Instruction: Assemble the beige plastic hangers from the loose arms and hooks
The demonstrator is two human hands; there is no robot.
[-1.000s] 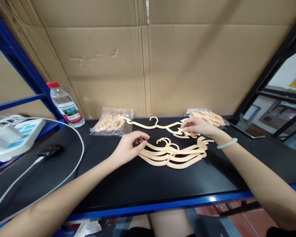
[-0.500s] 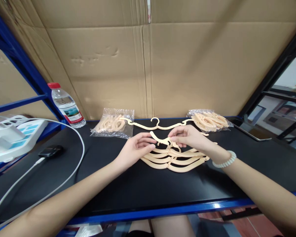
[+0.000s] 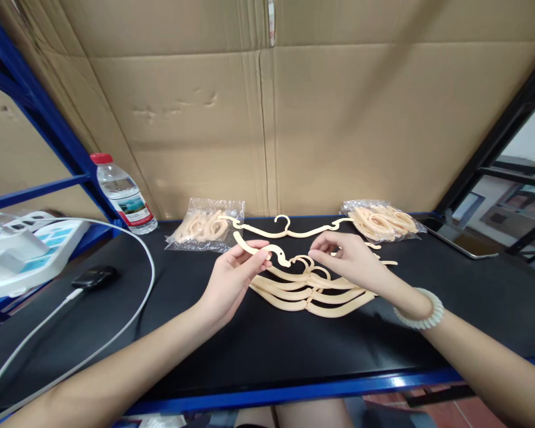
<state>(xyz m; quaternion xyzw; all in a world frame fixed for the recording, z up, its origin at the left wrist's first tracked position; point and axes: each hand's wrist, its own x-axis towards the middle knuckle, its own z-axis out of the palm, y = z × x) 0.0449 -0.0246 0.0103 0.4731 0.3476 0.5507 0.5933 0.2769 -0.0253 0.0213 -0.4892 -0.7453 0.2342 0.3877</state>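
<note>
My left hand [image 3: 232, 276] pinches a cream plastic hanger piece [image 3: 249, 248], a curved arm with a hooked end and a small hole, raised above the table. To its right hovers my right hand [image 3: 350, 258], fingers curled and thumb close to the index finger; a bit of cream shows between them, but I cannot make out whether it is held. Under both hands lie several cream hangers [image 3: 289, 304] overlapping in a stack, partly covered by the hands. Behind them a single spread hanger [image 3: 285, 232] with its hook up lies near the cardboard.
Clear bags of cream hanger parts lie at back left [image 3: 200, 226] and back right [image 3: 381, 221]. A red-capped water bottle [image 3: 127, 196], a white power strip [image 3: 53, 249] and a black plug [image 3: 93, 274] with a white cable [image 3: 148, 279] occupy the left. A metal tray [image 3: 461, 241] lies far right.
The hanger piece has come away from above the stack and moved left in my left hand. My right hand has let go of it and shifted slightly right.
</note>
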